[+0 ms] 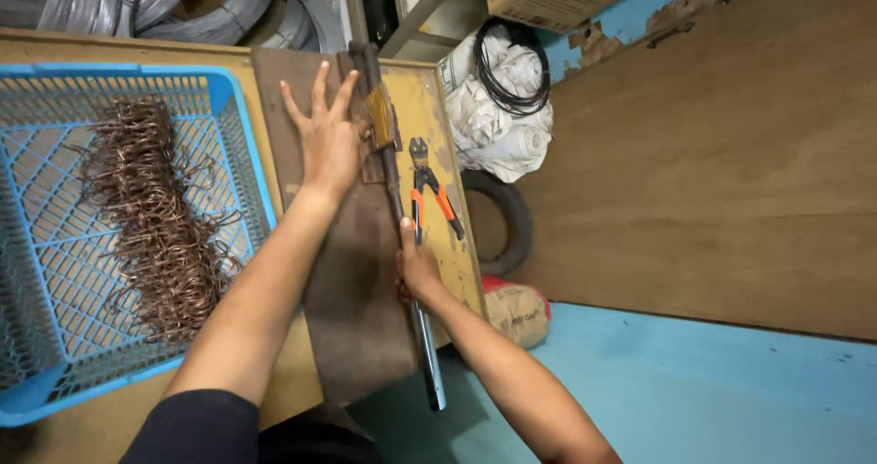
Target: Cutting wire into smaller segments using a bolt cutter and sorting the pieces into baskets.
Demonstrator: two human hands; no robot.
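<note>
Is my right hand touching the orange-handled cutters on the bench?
Apart. The head view shows the right hand wrapped around the long metal lever, with the orange-handled cutters lying just beyond it.

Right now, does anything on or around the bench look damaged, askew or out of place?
Nothing spilled. The blue wall paint at top right is chipped and peeling. The bench top's yellow paint is worn. The long lever handle that the right hand grips overhangs the bench edge. The orange-handled cutters lie loose beside it.

Lever bar (416, 290): bare metal, smooth, glossy toward 6 o'clock. Base plate (352, 290): dull, matt brown, rough-looking. Bench top (429, 117): wood, yellow coat chipped. Basket (55, 245) at 9 o'clock: blue plastic mesh holding coppery wire hooks (155, 217). Cutter (429, 190): dark metal, orange grips.
</note>
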